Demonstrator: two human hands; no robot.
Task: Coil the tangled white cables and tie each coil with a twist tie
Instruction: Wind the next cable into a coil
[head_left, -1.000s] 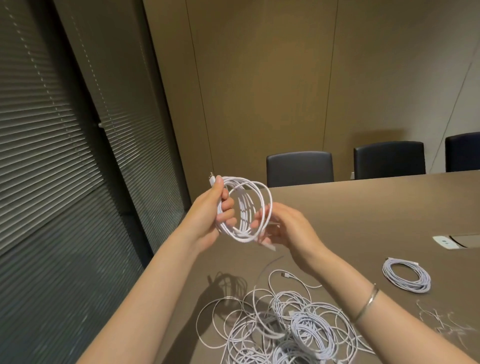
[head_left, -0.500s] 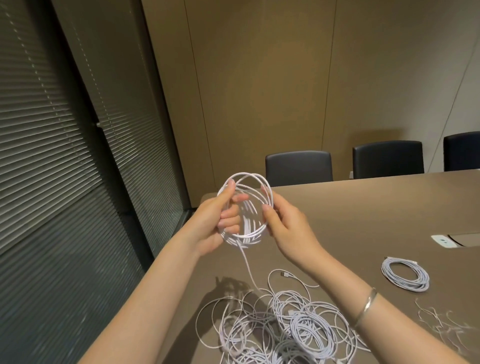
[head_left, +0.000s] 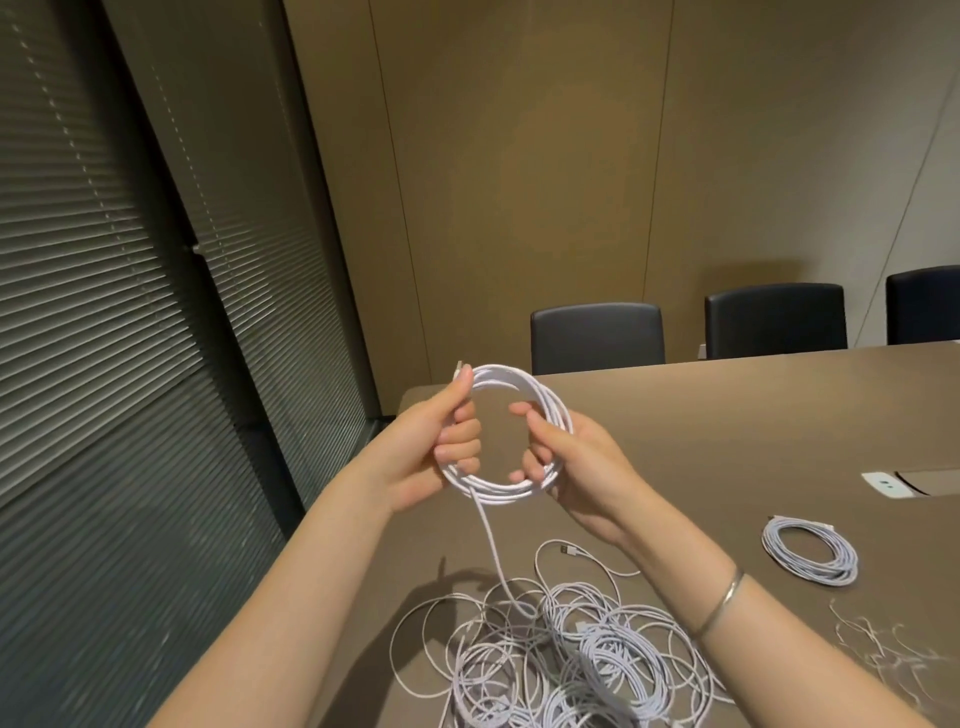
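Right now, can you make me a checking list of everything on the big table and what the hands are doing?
Surface: long brown wooden table, with a white socket panel set in it.
Job's things: round white cable coil held up in the air; finished white coil lying flat at right; thin white twist ties scattered near the right edge.
Clutter: nothing seen.
Grippers: left hand and right hand both grip the held coil, fingers curled through it.
Cables: one strand hangs from the held coil into the tangled white cable pile.
Surroundings: three black chairs, tan wall panels, grey blinds.
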